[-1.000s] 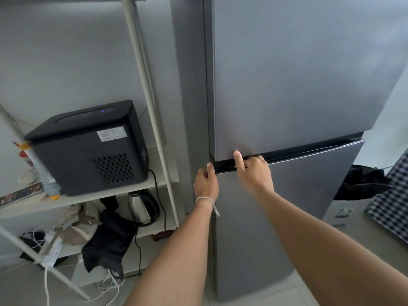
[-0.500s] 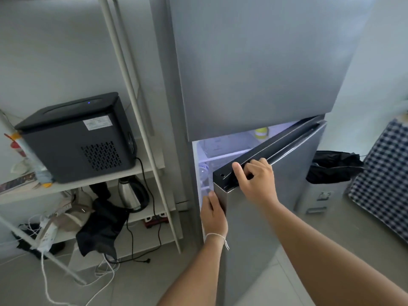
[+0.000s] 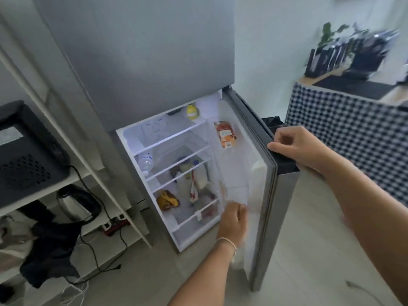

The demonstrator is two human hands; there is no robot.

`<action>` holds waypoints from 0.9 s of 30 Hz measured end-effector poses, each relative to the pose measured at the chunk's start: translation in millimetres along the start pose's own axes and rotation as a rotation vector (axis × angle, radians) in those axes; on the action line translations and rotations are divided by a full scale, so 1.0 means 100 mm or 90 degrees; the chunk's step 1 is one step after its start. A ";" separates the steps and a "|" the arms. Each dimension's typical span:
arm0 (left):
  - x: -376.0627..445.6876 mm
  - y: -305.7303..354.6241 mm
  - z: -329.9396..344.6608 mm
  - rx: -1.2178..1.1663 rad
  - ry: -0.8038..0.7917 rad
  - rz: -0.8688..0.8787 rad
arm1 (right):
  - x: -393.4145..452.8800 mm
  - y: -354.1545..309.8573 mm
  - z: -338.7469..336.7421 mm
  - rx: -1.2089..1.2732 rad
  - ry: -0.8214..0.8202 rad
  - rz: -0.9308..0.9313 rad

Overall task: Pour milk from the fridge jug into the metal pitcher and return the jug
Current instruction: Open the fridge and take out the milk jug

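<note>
Pale floor tiles (image 3: 309,250) run under everything; grey fridge (image 3: 136,62) stands centre, upper door closed, lower door (image 3: 267,195) swung wide open to the right. Your right hand (image 3: 295,144) grips the top edge of that lower door, fingers curled over it, thumb on the near side. Your left hand (image 3: 234,221), thin cord bracelet at the wrist, reaches into the lower door's inner side, at a clear door bin (image 3: 236,191). It's motion-blurred: you can't tell whether the fingers have hold of anything or only touch the bin.

Milk jug: can't pick it out for certain. Whitish containers (image 3: 198,177) sit on the middle shelves beside a red-and-white pack (image 3: 194,188); too blurred to say which is the jug. No metal pitcher in view.

Other fridge contents: yellow item (image 3: 192,111) on the top shelf at the far end, water bottle (image 3: 145,162) lying on the second shelf at left, yellow-brown food (image 3: 166,199) on the lower shelf, orange-labelled packet (image 3: 225,133) in the upper door rack.

Left of the fridge: white shelving unit (image 3: 92,164) holding a black vented appliance (image 3: 31,164), steel kettle (image 3: 75,204) one level down, dark cloth (image 3: 50,250) and cables (image 3: 95,250) below. Far right: tabletop draped in checked cloth (image 3: 353,133), dark blurred items and a plant (image 3: 331,34) on it.
</note>
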State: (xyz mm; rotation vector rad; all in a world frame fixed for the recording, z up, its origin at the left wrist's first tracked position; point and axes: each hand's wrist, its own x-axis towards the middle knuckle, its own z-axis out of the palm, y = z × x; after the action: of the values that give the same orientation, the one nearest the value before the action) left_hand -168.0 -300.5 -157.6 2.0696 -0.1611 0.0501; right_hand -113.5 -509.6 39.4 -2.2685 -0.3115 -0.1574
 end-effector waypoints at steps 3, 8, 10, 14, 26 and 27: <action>0.04 0.14 0.23 0.034 -0.075 0.020 | -0.15 0.16 -0.46 -0.147 0.015 0.098; 0.20 0.35 0.47 0.098 -0.167 0.050 | -0.32 0.55 -0.78 -0.409 0.044 0.203; 0.29 0.39 0.53 0.134 -0.216 0.071 | -0.35 0.71 -0.82 -0.429 0.090 0.253; 0.52 0.41 0.58 0.205 -0.302 0.124 | -0.27 0.96 -0.95 -0.396 0.160 0.265; 1.36 -0.42 0.78 0.282 -0.435 0.122 | -0.71 1.54 0.83 -0.244 0.541 0.161; 1.41 -0.55 0.85 0.281 -0.452 0.117 | -0.81 1.65 1.15 -0.214 0.542 0.188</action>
State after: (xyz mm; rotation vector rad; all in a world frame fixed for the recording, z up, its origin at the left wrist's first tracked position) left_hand -23.4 -362.0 -231.8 2.4228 -0.8358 -0.5906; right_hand -145.2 -540.5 -172.9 -2.3010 0.5269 -1.0357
